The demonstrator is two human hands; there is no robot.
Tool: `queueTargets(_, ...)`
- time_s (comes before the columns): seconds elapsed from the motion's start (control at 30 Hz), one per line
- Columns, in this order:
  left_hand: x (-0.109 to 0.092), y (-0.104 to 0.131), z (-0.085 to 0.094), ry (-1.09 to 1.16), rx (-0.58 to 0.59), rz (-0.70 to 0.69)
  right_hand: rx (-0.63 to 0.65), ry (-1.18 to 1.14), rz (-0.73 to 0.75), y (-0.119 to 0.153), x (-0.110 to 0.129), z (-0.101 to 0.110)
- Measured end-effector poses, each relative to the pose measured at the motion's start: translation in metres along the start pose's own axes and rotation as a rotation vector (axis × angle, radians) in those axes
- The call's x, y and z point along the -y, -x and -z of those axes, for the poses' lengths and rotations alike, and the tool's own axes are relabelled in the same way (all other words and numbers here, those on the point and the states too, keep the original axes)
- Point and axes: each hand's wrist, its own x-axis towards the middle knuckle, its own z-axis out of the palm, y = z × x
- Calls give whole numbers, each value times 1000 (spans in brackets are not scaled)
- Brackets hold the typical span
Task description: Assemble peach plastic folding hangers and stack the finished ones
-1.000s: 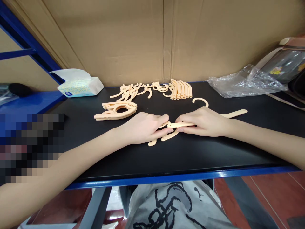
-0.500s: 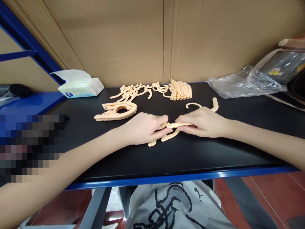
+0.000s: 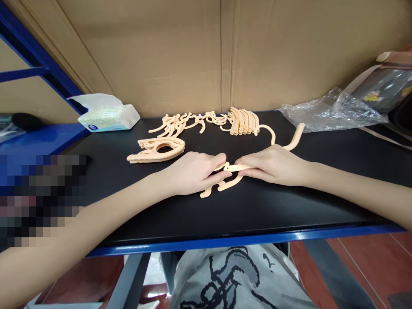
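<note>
Near the middle of the black tabletop, my left hand [image 3: 198, 174] pinches one end of a cream plastic hanger piece [image 3: 236, 168]. My right hand [image 3: 273, 166] grips the other side of it, and a small joint shows between the two hands. Behind my right hand rise a curved hook [image 3: 268, 130] and an angled arm [image 3: 296, 136] of the same cream plastic. Below my fingers lies another curved cream piece [image 3: 229, 184], partly hidden by the hands. To the left rests a stack of folded cream hangers [image 3: 157, 150].
Loose cream hooks [image 3: 175, 124] and a row of angled cream pieces [image 3: 243, 121] lie at the back. A tissue pack [image 3: 107, 118] stands back left, a clear plastic bag [image 3: 328, 113] back right. The blue table edge [image 3: 244, 238] runs along the front.
The hook and angled arm behind my right hand have swung up and outward, the hook now reaching the row of pieces. My hands have barely moved and keep their hold.
</note>
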Motion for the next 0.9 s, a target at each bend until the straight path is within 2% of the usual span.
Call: queueTargets(0.9,-4,-2,1,-122,39,-26,-29,-32,10,1,1,1)
